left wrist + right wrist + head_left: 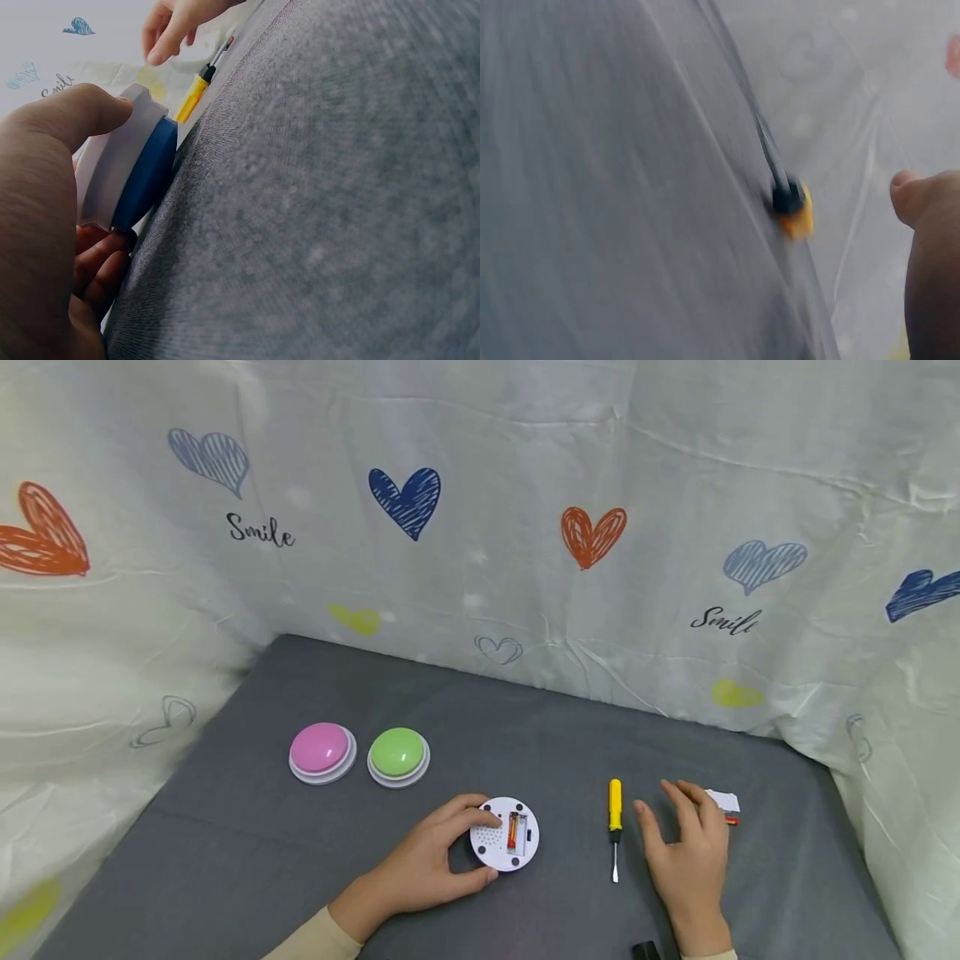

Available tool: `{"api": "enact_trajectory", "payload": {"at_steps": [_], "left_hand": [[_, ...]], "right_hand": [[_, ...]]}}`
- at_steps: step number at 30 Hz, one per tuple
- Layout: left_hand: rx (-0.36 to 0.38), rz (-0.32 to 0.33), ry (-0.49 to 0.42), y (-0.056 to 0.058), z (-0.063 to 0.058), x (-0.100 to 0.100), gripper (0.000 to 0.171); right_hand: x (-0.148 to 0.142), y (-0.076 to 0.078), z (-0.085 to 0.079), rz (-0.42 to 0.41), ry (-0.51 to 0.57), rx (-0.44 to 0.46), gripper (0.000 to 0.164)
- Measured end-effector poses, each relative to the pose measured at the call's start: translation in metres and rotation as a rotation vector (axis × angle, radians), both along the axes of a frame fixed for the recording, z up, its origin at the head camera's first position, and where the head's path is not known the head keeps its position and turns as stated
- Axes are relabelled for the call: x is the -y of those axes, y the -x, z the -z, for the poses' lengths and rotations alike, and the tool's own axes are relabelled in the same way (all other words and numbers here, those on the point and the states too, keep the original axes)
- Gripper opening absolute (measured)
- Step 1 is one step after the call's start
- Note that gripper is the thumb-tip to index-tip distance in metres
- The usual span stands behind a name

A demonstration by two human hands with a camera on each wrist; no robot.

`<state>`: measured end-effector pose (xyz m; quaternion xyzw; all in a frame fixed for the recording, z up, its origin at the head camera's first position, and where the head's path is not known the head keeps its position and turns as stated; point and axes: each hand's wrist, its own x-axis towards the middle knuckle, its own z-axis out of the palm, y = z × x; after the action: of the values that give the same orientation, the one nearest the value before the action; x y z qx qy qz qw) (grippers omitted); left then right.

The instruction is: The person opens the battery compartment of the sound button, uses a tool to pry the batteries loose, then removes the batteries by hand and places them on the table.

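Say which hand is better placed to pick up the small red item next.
Right, most likely: the right hand looks empty and is near the small red item, while the left hand grips the round device.

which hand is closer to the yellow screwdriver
Right: the right hand is just right of the screwdriver, not touching it; the left hand is farther off to its left, holding the round device.

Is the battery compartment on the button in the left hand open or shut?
Open: the head view shows the battery compartment uncovered, with a battery lying exposed inside.
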<state>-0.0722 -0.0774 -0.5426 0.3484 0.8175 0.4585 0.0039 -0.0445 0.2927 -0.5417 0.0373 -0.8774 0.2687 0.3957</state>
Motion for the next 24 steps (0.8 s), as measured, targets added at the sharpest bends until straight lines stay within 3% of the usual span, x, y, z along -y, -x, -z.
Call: {"api": "enact_trajectory", "payload": {"at_steps": [6, 16, 19, 24], "left_hand": [[-0.011, -0.001, 0.003, 0.001, 0.000, 0.003, 0.055], [0.007, 0.002, 0.007, 0.001, -0.003, 0.005, 0.055], [-0.008, 0.008, 0.007, 0.001, -0.002, 0.005, 0.055], [-0.027, 0.021, 0.001, -0.001, -0.002, 0.003, 0.054]], "right_hand": [[0.034, 0.005, -0.002, -0.126, -0.086, 0.034, 0.062], [0.081, 0.014, -0.007, -0.365, -0.141, -0.011, 0.058], [0.089, 0.015, -0.009, -0.456, -0.138, 0.035, 0.057], [0.099, 0.015, -0.011, -0.595, -0.072, 0.185, 0.053]]}}
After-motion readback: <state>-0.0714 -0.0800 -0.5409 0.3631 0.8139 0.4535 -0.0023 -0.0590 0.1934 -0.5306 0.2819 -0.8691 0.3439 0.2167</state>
